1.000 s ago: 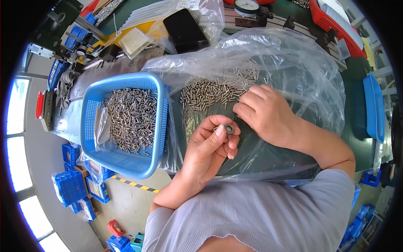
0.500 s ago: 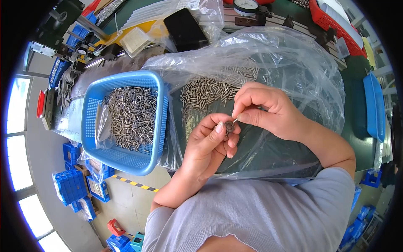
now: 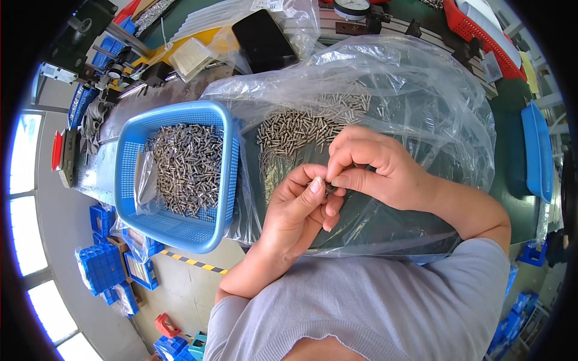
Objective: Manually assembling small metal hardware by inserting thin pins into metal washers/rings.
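Note:
My left hand (image 3: 289, 207) pinches a small dark round metal ring (image 3: 330, 188) between thumb and fingers, in front of my chest. The fingertips of my right hand (image 3: 382, 171) are closed in a pinch right against that ring and cover most of it. A small metal pin was between them half a second ago; now the fingers hide it. Just beyond my hands, a loose pile of small metal pins (image 3: 289, 129) lies on a clear plastic sheet (image 3: 421, 90). To the left stands a blue plastic basket (image 3: 208, 242) holding many similar pins (image 3: 186, 168).
A black phone (image 3: 265, 41) lies at the back, near a dial gauge (image 3: 351, 7) on a metal rail. A red basket (image 3: 466, 30) is at the far right, and a blue tray (image 3: 537, 150) at the right edge. Blue crates (image 3: 101, 268) stand on the floor at left.
My right hand has moved slightly left and down, bringing its fingertips from just above the ring onto it. The pin and the ring's face, visible before, are now covered.

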The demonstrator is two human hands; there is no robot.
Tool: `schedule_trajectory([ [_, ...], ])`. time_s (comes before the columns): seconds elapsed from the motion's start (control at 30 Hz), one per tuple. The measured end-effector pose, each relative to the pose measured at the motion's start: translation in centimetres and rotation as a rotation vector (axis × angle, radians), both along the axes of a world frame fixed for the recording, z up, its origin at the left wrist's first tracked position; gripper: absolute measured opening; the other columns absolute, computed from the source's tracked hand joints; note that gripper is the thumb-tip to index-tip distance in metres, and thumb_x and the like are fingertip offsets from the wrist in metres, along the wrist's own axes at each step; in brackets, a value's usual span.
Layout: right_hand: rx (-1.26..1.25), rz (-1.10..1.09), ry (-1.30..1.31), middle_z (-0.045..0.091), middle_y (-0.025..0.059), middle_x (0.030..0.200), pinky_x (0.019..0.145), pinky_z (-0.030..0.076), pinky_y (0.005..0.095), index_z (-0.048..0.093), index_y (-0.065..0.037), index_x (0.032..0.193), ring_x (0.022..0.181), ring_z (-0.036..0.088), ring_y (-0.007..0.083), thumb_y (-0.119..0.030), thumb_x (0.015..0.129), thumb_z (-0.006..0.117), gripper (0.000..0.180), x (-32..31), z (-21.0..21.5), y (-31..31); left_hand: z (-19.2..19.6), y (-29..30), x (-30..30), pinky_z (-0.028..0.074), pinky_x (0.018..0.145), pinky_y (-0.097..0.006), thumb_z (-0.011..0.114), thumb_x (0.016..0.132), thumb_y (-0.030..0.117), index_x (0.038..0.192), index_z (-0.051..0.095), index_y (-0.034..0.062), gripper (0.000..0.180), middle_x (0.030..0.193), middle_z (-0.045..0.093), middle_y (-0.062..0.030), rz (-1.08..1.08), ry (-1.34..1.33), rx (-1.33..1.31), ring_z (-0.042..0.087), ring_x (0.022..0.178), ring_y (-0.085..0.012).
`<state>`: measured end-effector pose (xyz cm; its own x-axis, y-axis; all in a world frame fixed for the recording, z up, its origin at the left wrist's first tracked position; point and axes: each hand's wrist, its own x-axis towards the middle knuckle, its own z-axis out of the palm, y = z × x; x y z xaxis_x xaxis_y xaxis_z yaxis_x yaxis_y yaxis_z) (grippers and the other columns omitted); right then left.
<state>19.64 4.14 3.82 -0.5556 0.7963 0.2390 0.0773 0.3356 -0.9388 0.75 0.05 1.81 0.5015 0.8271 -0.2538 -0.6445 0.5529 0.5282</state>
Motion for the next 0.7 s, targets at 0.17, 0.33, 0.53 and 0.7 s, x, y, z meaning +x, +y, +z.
schedule_trajectory([
  [0.17,0.014,0.013,-0.061,0.055,0.0045,0.093,0.073,0.045,0.0282,0.061,-0.006,0.089,0.085,0.054,0.0156,-0.005,0.079,0.069,0.012,-0.3,0.3,0.0,-0.5,-0.1,-0.5,0.042,0.051,-0.024,0.061,0.091,0.023,0.104,0.056,0.0030,0.024,0.089,0.061,-0.0096,-0.061,0.015,0.024,0.052,0.064,-0.0121],
  [0.33,0.308,-0.030,-0.091,0.056,0.0063,0.092,0.072,0.045,0.0321,0.061,-0.008,0.087,0.082,0.054,0.0216,-0.008,0.074,0.074,0.018,-0.2,0.2,0.3,0.0,-0.1,-0.3,0.042,0.051,-0.025,0.062,0.090,0.025,0.103,0.056,0.0036,0.026,0.087,0.061,-0.0088,-0.079,-0.024,-0.011,0.052,0.064,-0.0121],
  [0.53,0.356,-0.029,-0.104,0.057,0.0064,0.089,0.071,0.045,0.0322,0.061,-0.006,0.084,0.081,0.055,0.0217,-0.007,0.076,0.072,0.014,0.2,0.4,0.4,-0.4,-0.3,-0.2,0.041,0.055,-0.025,0.057,0.093,0.028,0.110,0.055,0.0072,0.027,0.089,0.059,-0.0090,-0.014,0.037,0.021,0.052,0.071,-0.0141],
  [0.7,0.386,-0.230,-0.224,0.059,0.0067,0.085,0.070,0.046,0.0324,0.061,-0.004,0.084,0.079,0.057,0.0219,-0.003,0.077,0.069,0.011,1.0,0.1,1.5,-0.1,0.0,0.1,0.047,0.064,-0.027,0.048,0.098,0.022,0.111,0.054,0.0027,0.024,0.099,0.059,-0.0116,0.069,-0.022,0.008,0.056,0.077,-0.0154],
])
